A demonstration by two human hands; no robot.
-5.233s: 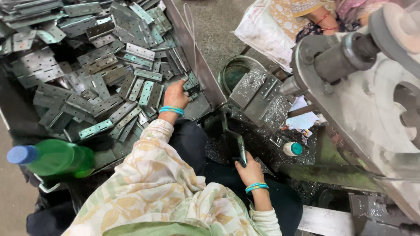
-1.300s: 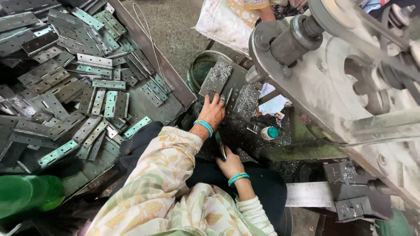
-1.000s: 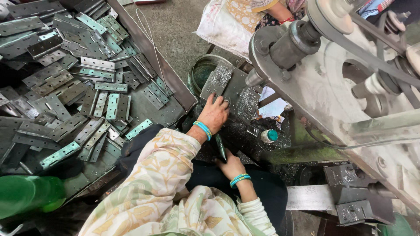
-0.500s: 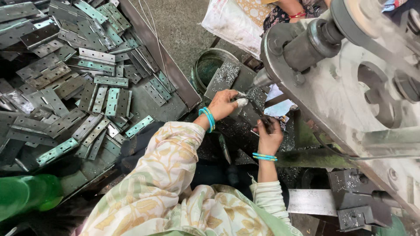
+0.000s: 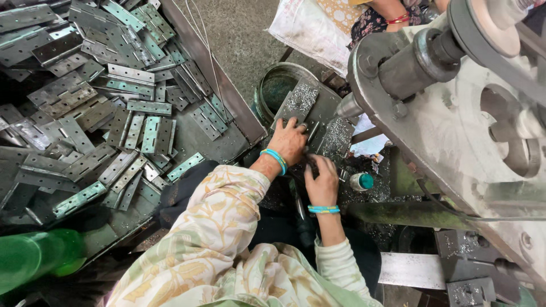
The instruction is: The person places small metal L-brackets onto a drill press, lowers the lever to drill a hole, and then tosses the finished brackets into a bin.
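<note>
Right hand (image 5: 322, 181) fingers curled down, pinching something small I cannot make out | left hand (image 5: 290, 141) fingers pressed flat on a grey metal plate (image 5: 311, 113) on the machine bed — stiff, probably heavy, filings make it slippery; hold by its edges | behind — drive shaft (image 5: 409, 57), heaped hinge plates (image 5: 122, 74)

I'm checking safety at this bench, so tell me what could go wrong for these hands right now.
Both bare hands work close to the machine's spindle tip: the left hand presses on a metal plate strewn with shavings, which could cut skin. The right hand sits just behind it, so a slip might carry fingers toward the spindle. The loose patterned sleeve and bangles could perhaps snag.
</note>
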